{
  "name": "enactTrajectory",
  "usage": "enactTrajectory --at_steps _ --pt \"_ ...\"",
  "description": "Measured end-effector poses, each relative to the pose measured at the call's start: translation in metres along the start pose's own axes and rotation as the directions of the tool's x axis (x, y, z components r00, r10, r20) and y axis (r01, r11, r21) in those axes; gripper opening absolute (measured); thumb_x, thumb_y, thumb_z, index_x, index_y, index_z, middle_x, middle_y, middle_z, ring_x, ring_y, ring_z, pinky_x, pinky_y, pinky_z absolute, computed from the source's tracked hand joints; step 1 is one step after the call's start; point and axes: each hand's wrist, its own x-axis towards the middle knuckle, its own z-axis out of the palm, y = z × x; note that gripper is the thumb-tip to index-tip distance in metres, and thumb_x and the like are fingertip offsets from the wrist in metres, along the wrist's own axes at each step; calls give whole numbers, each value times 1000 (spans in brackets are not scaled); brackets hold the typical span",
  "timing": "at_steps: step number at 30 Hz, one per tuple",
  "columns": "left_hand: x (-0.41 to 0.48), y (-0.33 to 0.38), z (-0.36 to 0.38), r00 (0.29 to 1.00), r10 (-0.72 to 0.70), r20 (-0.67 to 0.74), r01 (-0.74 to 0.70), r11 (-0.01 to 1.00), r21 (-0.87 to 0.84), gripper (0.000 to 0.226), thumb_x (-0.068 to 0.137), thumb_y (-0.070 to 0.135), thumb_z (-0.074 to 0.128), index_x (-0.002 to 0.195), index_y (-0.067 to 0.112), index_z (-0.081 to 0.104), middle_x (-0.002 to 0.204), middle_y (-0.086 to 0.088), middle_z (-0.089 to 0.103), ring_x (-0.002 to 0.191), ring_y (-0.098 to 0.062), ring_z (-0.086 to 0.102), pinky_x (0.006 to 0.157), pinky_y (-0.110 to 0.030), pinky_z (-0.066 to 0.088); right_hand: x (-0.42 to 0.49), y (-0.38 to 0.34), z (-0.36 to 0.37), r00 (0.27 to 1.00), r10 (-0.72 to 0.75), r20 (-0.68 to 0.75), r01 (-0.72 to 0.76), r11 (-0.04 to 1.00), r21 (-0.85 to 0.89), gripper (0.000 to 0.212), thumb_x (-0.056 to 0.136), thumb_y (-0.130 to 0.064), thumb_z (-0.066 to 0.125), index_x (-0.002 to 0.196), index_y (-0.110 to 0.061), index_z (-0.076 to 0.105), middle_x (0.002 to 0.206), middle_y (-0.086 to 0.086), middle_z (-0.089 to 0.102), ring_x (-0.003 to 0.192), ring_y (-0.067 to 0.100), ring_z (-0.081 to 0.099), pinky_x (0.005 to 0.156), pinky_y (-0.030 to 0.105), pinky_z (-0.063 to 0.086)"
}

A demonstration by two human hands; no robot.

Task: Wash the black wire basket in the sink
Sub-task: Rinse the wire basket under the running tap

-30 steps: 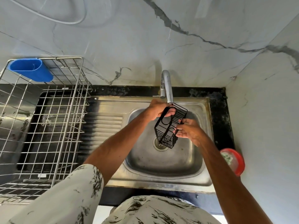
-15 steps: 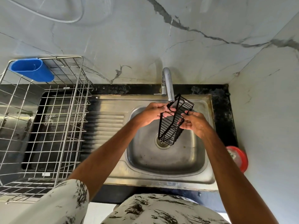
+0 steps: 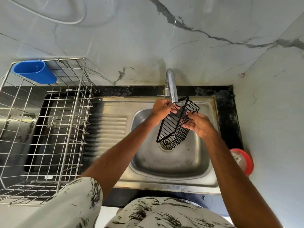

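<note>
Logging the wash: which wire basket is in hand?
The small black wire basket, held by left hand and right hand; the large silver rack stands untouched.

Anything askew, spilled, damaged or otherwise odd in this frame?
Nothing is spilled or broken. The black wire basket is tilted over the sink by the faucet, but the left hand and right hand hold it. Only blotchy staining on the black counter behind stands out.

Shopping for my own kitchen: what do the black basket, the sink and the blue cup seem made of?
The black wire basket: thin metal wire, probably coated, matte black. The sink: likely stainless steel, brushed grey with dull reflections. The blue cup: apparently plastic, smooth and evenly coloured.
</note>
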Motion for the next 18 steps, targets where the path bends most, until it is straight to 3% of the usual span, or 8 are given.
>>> enactTrajectory --at_steps 3,5,9,15,18 --pt "-3 -1 3 996 -59 -67 58 998 -17 19 102 17 62 104 1 74 97 -14 79 65 -12 75 50 -14 50 -4 -1 -3 998 -15 57 18 999 -38 14 91 -6 70 104 -6 64 93 16 71 76 27 71 72 43 64" --pt "-4 -2 2 994 -106 -34 105 994 -25 28 105 22 59 109 -1 73 95 -14 79 67 -15 77 48 -16 50 -5 -2 -5 995 -17 94 26 995 -95 14 92 -8 70 104 -6 64 94 17 71 76 27 72 72 43 63" --pt "-3 1 -3 968 -245 51 249 962 -116 31 106 24 56 109 -3 72 98 -18 79 81 -27 79 55 -24 56 -6 -4 -5 993 -10 121 41 967 -252 23 91 -6 71 111 0 63 106 30 71 87 38 72 74 46 62" --pt "4 19 0 928 -371 36 364 884 -293 31 107 9 47 110 -10 71 100 -23 77 77 -25 78 74 -32 63 -13 -7 0 972 65 226 35 911 -411 25 92 -6 70 115 -1 63 107 24 73 94 40 74 76 44 63" --pt "4 25 -2 905 -424 -12 404 871 -281 32 107 17 51 104 -8 71 90 -21 77 65 -23 77 57 -28 62 -16 -7 -1 951 92 296 50 897 -439 26 92 -7 70 117 -3 62 105 22 74 93 37 75 81 47 62"
